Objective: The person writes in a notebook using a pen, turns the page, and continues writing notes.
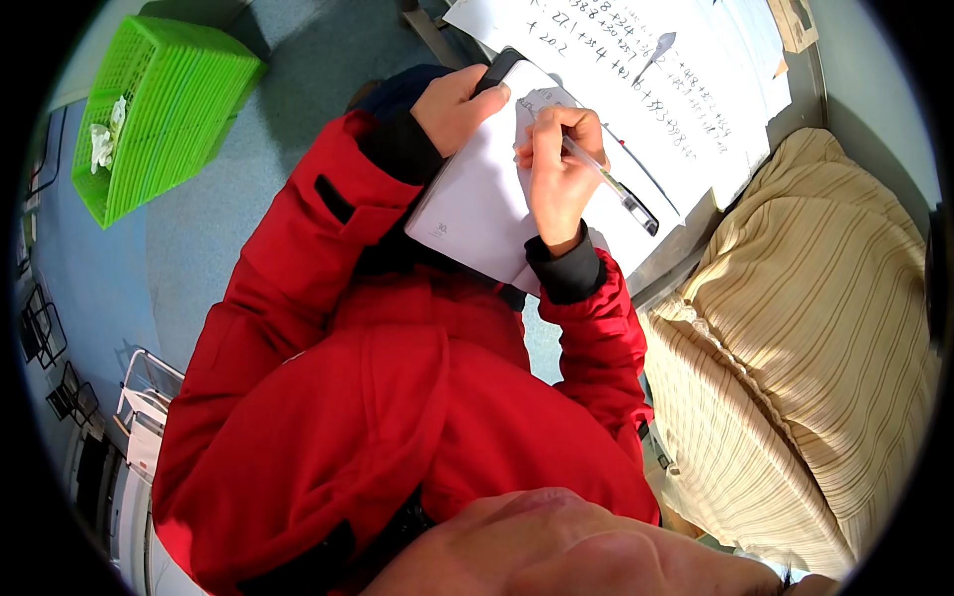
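While the right hand [563, 169] grips a clear, slender pen [621, 192], left hand [459, 107] clasping a smooth-paged notebook [472, 204]

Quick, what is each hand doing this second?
Left hand: closed on the edge of the open notebook, thumb on top.
Right hand: closed around a capped-end clear pen, held over the page.

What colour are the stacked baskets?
The baskets are bright green, shown best in the head view.
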Motion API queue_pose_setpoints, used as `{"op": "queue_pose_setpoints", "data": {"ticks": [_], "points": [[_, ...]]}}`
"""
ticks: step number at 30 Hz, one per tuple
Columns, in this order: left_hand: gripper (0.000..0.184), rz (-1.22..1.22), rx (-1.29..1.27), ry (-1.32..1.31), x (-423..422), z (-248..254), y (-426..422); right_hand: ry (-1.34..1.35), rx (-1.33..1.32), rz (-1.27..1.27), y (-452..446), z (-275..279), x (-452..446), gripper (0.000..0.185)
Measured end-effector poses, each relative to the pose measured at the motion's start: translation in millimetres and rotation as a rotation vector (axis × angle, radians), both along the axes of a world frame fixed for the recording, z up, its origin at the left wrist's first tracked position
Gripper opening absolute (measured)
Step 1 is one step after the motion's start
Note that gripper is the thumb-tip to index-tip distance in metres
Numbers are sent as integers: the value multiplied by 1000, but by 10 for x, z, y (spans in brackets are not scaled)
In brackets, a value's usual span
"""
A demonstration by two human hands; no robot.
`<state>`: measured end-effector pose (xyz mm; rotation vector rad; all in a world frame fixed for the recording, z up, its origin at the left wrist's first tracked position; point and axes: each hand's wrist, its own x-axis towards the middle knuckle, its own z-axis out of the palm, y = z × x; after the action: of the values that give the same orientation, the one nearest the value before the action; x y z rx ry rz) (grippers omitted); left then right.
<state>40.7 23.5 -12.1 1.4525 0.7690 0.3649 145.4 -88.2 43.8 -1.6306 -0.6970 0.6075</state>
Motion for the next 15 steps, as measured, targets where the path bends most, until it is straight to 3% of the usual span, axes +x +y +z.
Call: {"op": "queue_pose_setpoints", "data": {"ticks": [5, 8, 11, 15], "points": [[34, 18, -17, -36, 10, -17, -6, 71, 30, -57, -9, -19, 6, 12], [23, -51, -59, 22, -10, 97, 14, 53, -2, -54, -5, -17, 12, 13], [34, 3, -5, -52, 8, -2, 5, 37, -6, -36, 1, -12, 16, 13], [33, 5, -32, -36, 11, 34, -2, 53, 12, -58, -9, -27, 16, 13]]}}
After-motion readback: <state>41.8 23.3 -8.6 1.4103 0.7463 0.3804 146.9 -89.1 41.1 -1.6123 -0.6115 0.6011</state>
